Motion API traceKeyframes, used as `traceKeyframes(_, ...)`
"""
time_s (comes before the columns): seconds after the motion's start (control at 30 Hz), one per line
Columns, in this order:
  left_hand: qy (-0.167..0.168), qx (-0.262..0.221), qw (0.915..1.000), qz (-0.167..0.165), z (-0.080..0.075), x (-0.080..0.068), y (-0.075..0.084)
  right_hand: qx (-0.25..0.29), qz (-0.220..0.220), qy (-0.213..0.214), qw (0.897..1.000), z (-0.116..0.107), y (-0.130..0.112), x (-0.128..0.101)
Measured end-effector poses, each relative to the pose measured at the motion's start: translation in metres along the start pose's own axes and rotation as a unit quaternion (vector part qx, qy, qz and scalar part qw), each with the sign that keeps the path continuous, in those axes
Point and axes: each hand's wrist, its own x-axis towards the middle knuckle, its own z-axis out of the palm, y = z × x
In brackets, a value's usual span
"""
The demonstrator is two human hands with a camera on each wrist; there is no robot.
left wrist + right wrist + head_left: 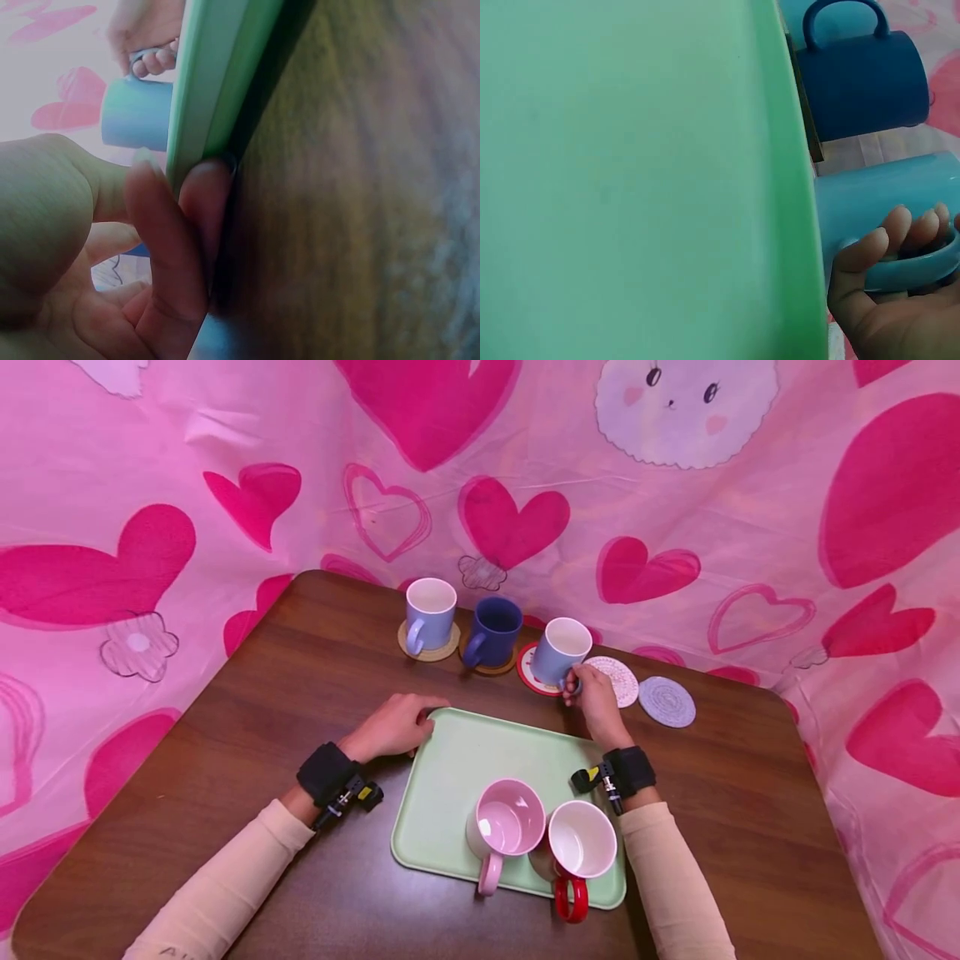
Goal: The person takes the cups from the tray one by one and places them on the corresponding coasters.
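Fingers of the right hand (596, 697) curled through the handle of the light blue mug (564, 650), gripping it, with the mug upright on the red-rimmed coaster (528, 670) at the far side of the worktop (225, 735). Left hand (393, 727) at the far left corner of the green tray (465, 760), fingertips (206, 195) pinching its rim against the wood, as the left wrist view shows. Pink mug (506, 827) and red-handled white mug (579, 847) on the tray's near end, touching or nearly so. Further along the row, to the left, a dark blue mug (493, 632) and another pale blue mug (430, 610), each on a cork coaster; to the right, two bare coasters, one white (618, 681), one grey (666, 702).

Best handled, judging by this, by seating the mug flat and centred inside the red rim before easing the fingers out of the handle. Worth keeping the handle turned toward the near side, matching its neighbours, and clear of the dark blue mug close beside it. Steady hold on the tray corner worth keeping, so the two mugs aboard do not slide or knock together.
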Motion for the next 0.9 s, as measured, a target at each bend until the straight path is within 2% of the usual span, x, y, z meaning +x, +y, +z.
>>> traceKeyframes(0.27,0.001,-0.001,1.0000,0.003,0.004,0.002,-0.003,0.039,0.026,-0.014,0.999,-0.006,-0.003,-0.004)
traceKeyframes(0.47,-0.001,-0.002,1.0000,0.006,0.005,0.002,-0.004,-0.010,0.042,0.026,0.999,-0.012,-0.005,-0.004)
traceKeyframes(0.63,0.003,-0.003,1.0000,0.000,0.003,0.002,-0.004,-0.062,0.028,0.045,0.997,-0.014,-0.009,-0.008)
traceKeyframes(0.77,0.003,-0.002,1.0000,-0.002,0.002,0.002,-0.003,-0.079,0.010,0.062,0.995,-0.015,-0.014,-0.013)
traceKeyframes(0.9,0.001,-0.002,1.0000,-0.003,0.001,0.001,-0.002,-0.085,0.010,0.076,0.993,-0.017,-0.019,-0.021)
